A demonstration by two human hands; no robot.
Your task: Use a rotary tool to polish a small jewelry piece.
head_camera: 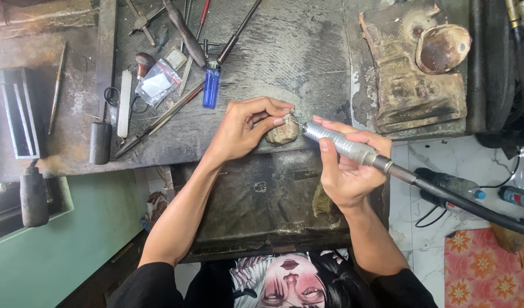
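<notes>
Left hand pinches a small metal piece — right hand's grip holds the rotary handpiece against it.

small clear plastic pouch lying on the dark workbench, upper left, among hand tools, beside a blue lighter

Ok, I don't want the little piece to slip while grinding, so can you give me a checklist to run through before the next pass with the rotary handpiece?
1. Left hand pinching the small metal piece: ok.
2. Piece braced over the worn bench peg: ok.
3. Right hand gripping the silver rotary handpiece: ok.
4. Handpiece tip at the piece: ok; which bit is fitted: cannot tell.
5. Black flexible shaft trailing free to the right: ok.
6. Blue lighter and files lying apart from the hands: ok.
</notes>
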